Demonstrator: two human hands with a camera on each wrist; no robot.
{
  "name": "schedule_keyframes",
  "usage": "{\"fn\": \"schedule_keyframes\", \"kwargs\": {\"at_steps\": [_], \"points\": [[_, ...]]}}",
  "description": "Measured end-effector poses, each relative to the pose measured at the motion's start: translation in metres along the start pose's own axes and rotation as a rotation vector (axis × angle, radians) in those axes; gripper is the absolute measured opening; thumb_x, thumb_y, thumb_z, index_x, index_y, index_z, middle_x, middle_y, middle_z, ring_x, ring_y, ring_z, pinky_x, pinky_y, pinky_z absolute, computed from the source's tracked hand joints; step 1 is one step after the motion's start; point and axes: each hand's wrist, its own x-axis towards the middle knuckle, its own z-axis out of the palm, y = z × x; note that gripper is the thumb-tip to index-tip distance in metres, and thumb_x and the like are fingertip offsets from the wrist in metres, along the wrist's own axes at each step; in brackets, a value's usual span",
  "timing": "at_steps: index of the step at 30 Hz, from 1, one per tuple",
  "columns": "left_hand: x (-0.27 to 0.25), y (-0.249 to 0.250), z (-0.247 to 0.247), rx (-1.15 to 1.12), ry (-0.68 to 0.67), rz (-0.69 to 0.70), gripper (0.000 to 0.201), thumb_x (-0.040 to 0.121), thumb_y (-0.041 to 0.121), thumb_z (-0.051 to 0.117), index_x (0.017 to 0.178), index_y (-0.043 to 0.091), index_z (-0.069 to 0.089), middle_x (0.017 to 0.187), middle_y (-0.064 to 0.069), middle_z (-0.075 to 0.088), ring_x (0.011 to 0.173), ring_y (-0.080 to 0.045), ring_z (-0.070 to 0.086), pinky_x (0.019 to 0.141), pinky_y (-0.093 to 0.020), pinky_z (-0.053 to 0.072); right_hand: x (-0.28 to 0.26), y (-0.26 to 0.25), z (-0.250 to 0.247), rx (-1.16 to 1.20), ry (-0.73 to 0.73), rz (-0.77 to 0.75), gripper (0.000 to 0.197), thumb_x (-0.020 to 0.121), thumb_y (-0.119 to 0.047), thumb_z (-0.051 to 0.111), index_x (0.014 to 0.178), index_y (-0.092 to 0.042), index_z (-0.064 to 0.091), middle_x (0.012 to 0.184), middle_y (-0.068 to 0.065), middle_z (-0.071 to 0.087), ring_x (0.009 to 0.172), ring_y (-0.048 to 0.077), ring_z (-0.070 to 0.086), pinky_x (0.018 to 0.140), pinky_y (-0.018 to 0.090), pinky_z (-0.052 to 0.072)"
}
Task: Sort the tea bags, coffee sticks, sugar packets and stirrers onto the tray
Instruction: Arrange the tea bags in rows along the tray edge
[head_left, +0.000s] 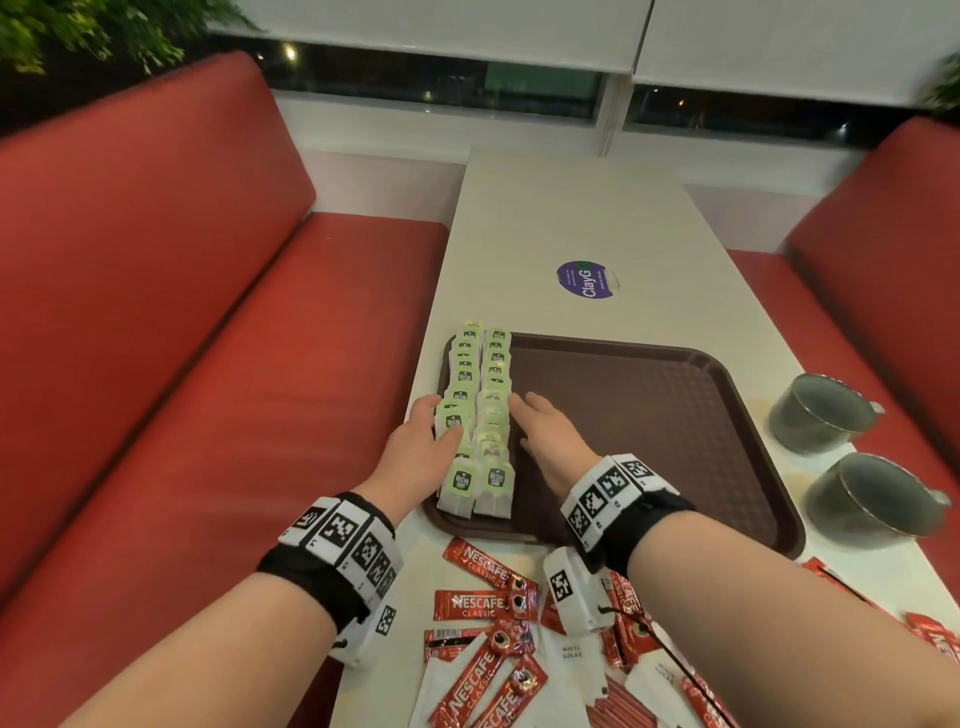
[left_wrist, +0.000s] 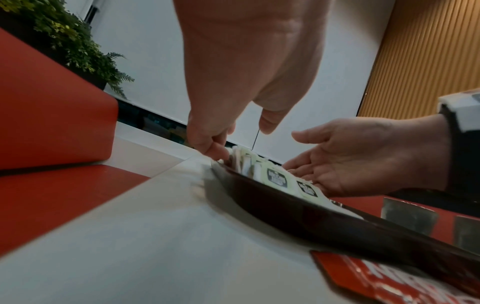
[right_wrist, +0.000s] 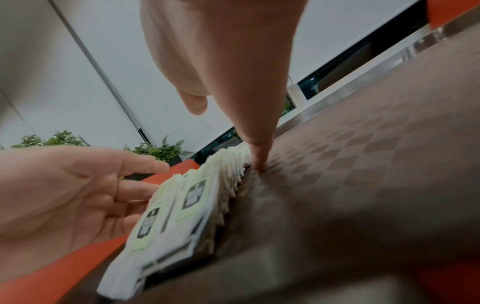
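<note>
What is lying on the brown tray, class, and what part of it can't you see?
Two rows of tea bags lie along the left side of the tray, between the left hand and right hand. The overlapping bags cover the tray floor beneath them.

From where I stand, the left hand (head_left: 415, 447) covers the tray (head_left: 649, 405) rim and the outer edge of the tea bags (head_left: 480, 395), so I can't tell whether its fingers touch them. The right forearm hides part of the coffee sticks (head_left: 483, 605) and sugar packets (head_left: 571, 652). The two cups (head_left: 821, 415) are blurred, their insides unreadable. Small print on the purple sticker (head_left: 587, 280) is too small
</note>
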Motion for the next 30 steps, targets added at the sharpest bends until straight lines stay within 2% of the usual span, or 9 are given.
{"fn": "schedule_keyframes", "kwargs": {"at_steps": [3, 7, 9, 11, 14, 20, 23, 28, 30], "points": [[0.001, 0.001, 0.001, -0.043, -0.021, -0.002, 0.048, 0.098, 0.027, 0.047, 0.142, 0.020, 0.030, 0.139, -0.007, 0.049, 0.113, -0.015, 0.050, 0.086, -0.023, 0.037, 0.012, 0.001, 0.002, 0.082, -0.022, 0.005, 0.086, 0.086, -0.059, 0.048, 0.151, -0.013, 0.017, 0.155, 0.003, 0.030, 0.141, 0.020, 0.029, 0.117, 0.044, 0.024], [0.001, -0.002, -0.004, -0.044, -0.015, -0.027, 0.049, 0.098, 0.030, 0.046, 0.143, 0.018, 0.031, 0.145, -0.009, 0.042, 0.131, -0.022, 0.041, 0.099, -0.026, 0.033, 0.026, -0.003, 0.002, 0.065, -0.010, -0.012, 0.092, 0.079, -0.069, 0.045, 0.151, -0.017, 0.020, 0.154, -0.002, 0.030, 0.143, 0.021, 0.027, 0.117, 0.047, 0.023], [-0.001, -0.002, -0.007, -0.045, 0.013, -0.021, 0.045, 0.098, 0.030, 0.045, 0.140, 0.017, 0.036, 0.142, -0.007, 0.045, 0.130, -0.019, 0.041, 0.098, -0.024, 0.031, 0.043, 0.002, 0.001, 0.062, -0.023, 0.000, 0.105, 0.064, -0.080, 0.044, 0.149, -0.022, 0.026, 0.153, -0.005, 0.033, 0.141, 0.018, 0.031, 0.116, 0.046, 0.024], [-0.005, -0.003, -0.010, -0.055, 0.049, -0.001, 0.041, 0.098, 0.029, 0.046, 0.137, 0.017, 0.040, 0.137, -0.004, 0.049, 0.124, -0.016, 0.044, 0.096, -0.023, 0.031, 0.059, 0.009, 0.001, 0.064, -0.071, 0.001, 0.106, 0.057, -0.083, 0.045, 0.145, -0.025, 0.035, 0.147, -0.005, 0.044, 0.133, 0.016, 0.043, 0.113, 0.045, 0.030], [-0.012, -0.011, -0.017, -0.084, 0.095, -0.005, 0.036, 0.098, 0.030, 0.047, 0.132, 0.020, 0.045, 0.130, 0.000, 0.053, 0.114, -0.010, 0.046, 0.093, -0.023, 0.033, 0.049, -0.006, 0.007, 0.031, -0.074, 0.003, 0.093, 0.064, -0.078, 0.041, 0.138, -0.022, 0.044, 0.133, -0.003, 0.056, 0.120, 0.019, 0.055, 0.107, 0.046, 0.039], [-0.028, -0.027, -0.032, -0.121, 0.189, -0.045, 0.026, 0.096, 0.031, 0.049, 0.121, 0.025, 0.053, 0.115, 0.005, 0.059, 0.107, -0.010, 0.052, 0.085, -0.025, 0.037, 0.030, -0.043, 0.009, 0.027, 0.051, 0.077, 0.069, 0.097, -0.055, 0.029, 0.142, -0.003, 0.034, 0.146, 0.014, 0.040, 0.134, 0.031, 0.038, 0.112, 0.046, 0.029], [-0.039, -0.031, -0.039, -0.126, 0.208, -0.040, 0.022, 0.096, 0.029, 0.050, 0.117, 0.025, 0.056, 0.109, 0.009, 0.060, 0.103, -0.007, 0.054, 0.083, -0.022, 0.036, 0.026, -0.043, 0.005, 0.130, 0.004, 0.116, 0.063, 0.101, -0.046, 0.031, 0.143, 0.000, 0.033, 0.144, 0.014, 0.042, 0.134, 0.029, 0.039, 0.104, 0.035, 0.033], [-0.063, -0.045, -0.056, -0.102, 0.230, -0.042, 0.015, 0.094, 0.025, 0.054, 0.106, 0.027, 0.062, 0.093, 0.018, 0.059, 0.091, -0.007, 0.053, 0.079, -0.024, 0.037, 0.006, -0.047, -0.014, 0.121, 0.021, 0.112, 0.066, 0.099, -0.051, 0.034, 0.144, -0.002, 0.030, 0.148, 0.018, 0.034, 0.137, 0.028, 0.035, 0.112, 0.039, 0.029], [-0.077, -0.053, -0.067, -0.111, 0.237, -0.049, 0.013, 0.094, 0.025, 0.054, 0.104, 0.029, 0.062, 0.092, 0.017, 0.059, 0.088, -0.008, 0.053, 0.080, -0.027, 0.040, -0.012, -0.047, -0.034, 0.134, 0.002, 0.088, 0.063, 0.099, -0.045, 0.042, 0.145, -0.005, 0.029, 0.148, 0.014, 0.036, 0.137, 0.025, 0.036, 0.114, 0.037, 0.029]]}}
